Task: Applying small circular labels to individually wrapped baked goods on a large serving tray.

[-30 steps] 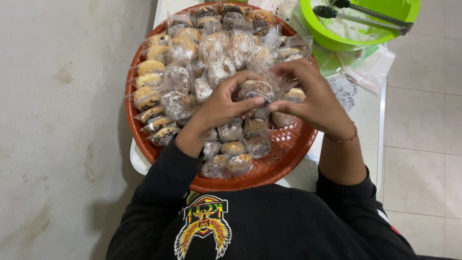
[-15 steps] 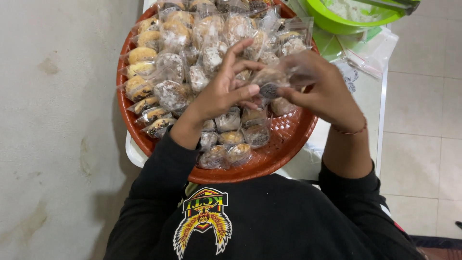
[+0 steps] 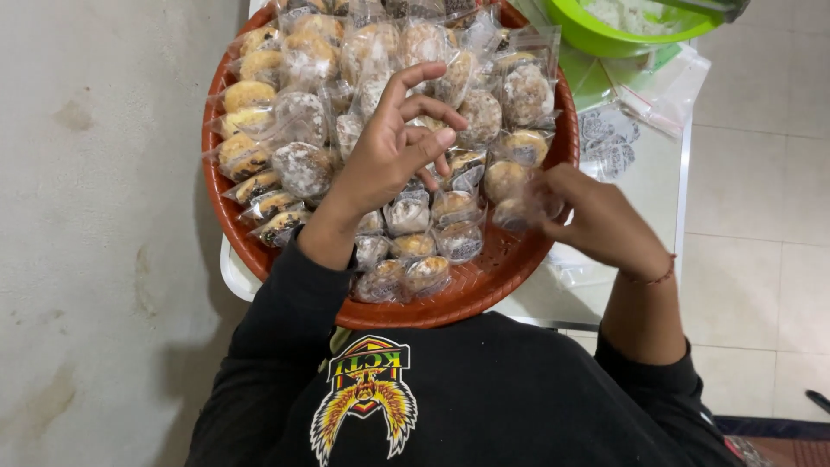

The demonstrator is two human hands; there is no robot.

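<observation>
Left hand point(image 3: 393, 156) loosely open, empty, over round red woven plastic tray point(image 3: 484, 290); right hand point(image 3: 596, 220) pinches clear-wrapped round pastry point(image 3: 519, 209) mid-frame.

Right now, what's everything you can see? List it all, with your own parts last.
woven tray: one, red-orange, round, centre, on the white table.
wrapped pastries: dozens, golden to powdery brown, each in a clear packet, filling the tray.
green bowl: one, top right, holding something white.
empty clear bags: a few, right of the tray below the bowl.
white table: one, under the tray.
tiled floor: pale, right.
concrete floor: grey, left.
left hand: over the tray, fingers curled, grip empty.
right hand: at the tray's right rim, grip on one wrapped pastry.
</observation>
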